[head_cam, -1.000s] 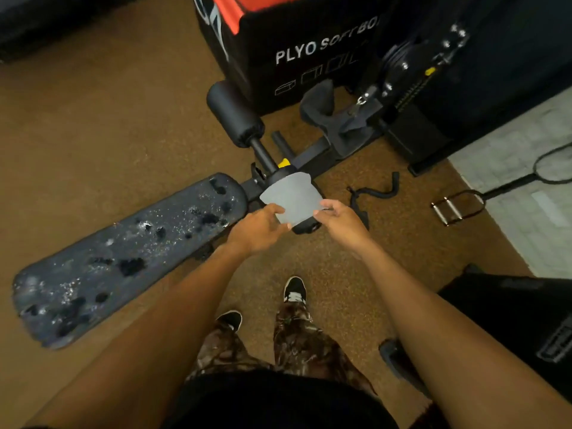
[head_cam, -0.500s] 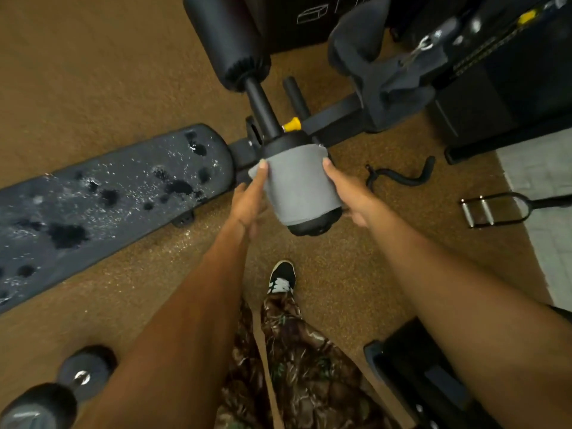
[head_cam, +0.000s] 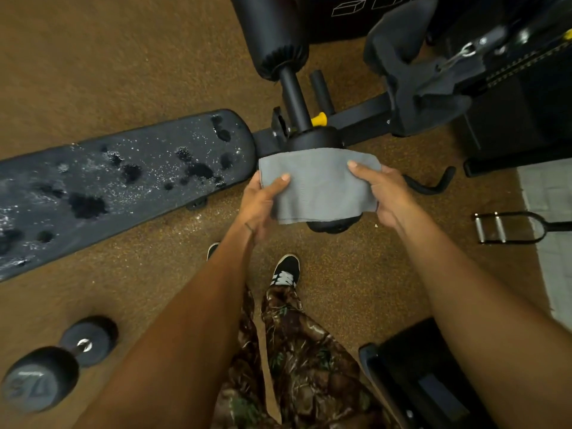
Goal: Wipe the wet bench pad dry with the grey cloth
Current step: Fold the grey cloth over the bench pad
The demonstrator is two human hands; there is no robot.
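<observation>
A long black bench pad (head_cam: 102, 184) stretches from the left edge to the middle, speckled with water drops and dark wet patches. The grey cloth (head_cam: 318, 187) lies draped over the black foam roller (head_cam: 332, 226) at the bench's right end. My left hand (head_cam: 261, 199) grips the cloth's left edge, thumb on top. My right hand (head_cam: 387, 195) holds its right edge, thumb pressed on the upper corner. Both hands are right of the pad, apart from its wet surface.
A dumbbell (head_cam: 52, 370) lies on the brown floor at lower left. A second foam roller (head_cam: 272, 35) and a black plyo box stand behind. A cable handle (head_cam: 507, 227) lies at right, a black strap (head_cam: 433, 182) beside my right hand, my shoes (head_cam: 284, 270) below.
The view has come closer and lower over the bench end. The cloth, which was held up, then wrapped round the roller, now lies spread wider over it, with both hands on its edges.
</observation>
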